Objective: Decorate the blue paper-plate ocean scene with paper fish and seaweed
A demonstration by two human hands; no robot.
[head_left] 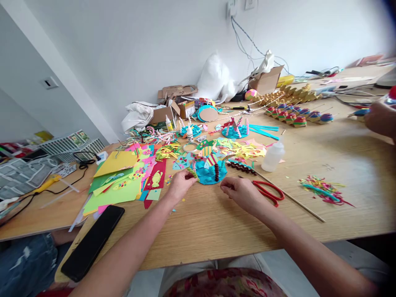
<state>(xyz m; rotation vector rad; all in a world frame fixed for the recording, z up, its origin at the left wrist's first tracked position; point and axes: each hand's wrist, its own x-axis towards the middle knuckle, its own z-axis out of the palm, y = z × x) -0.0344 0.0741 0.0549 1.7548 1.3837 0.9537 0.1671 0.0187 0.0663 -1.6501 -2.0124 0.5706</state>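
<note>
A round blue base (208, 175) lies on the table between my hands. On it stand a striped paper fish (212, 160) and a dark brown twisted pipe cleaner (216, 172). At the base's left edge, my left hand (182, 184) pinches a yellow-green twisted pipe cleaner (193, 174). My right hand (237, 190) rests just right of the base, its fingers curled together; whatever may be in them is hidden. Red-handled scissors (272, 192) lie beside my right wrist, along with a thin wooden stick (297, 203).
Coloured paper sheets (116, 187) and a black phone (93, 243) lie to the left. A translucent bottle (272, 157) stands right of centre, near paper shreds (324, 189). Other blue bases (235, 131) sit behind. Another person's hand (382, 117) is at the far right.
</note>
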